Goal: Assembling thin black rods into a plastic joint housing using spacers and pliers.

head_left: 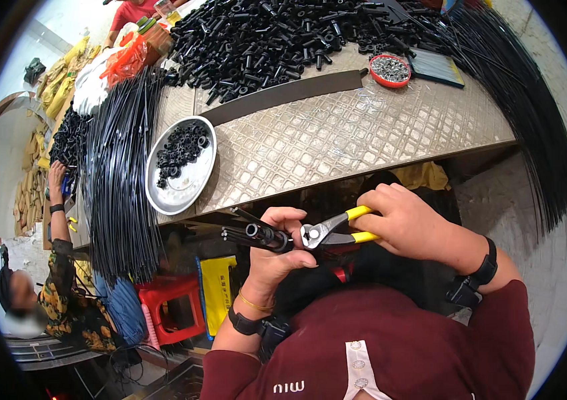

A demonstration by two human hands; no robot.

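My left hand (271, 261) is closed around a black tubular part (267, 235). Several thin black rods stick out past the tube on its left side. Yellow-handled end-cutting pincers (327, 231) are in my right hand (409, 221), its fingers wrapped round the grips. The metal jaws are right beside the end of the tubular part, between my left thumb and fingers. Whether the jaws bite on anything is too small to tell. Both hands are in front of the table's near edge, above my lap.
A metal plate (189, 179) of small black rings sits at the table edge. Beyond are a heap of black tubular parts (263, 47), a dark strip (290, 95) and a red bowl (390, 84) of metal bits. Long black rods (120, 180) overhang the left. Another person's hand (57, 179) is further left.
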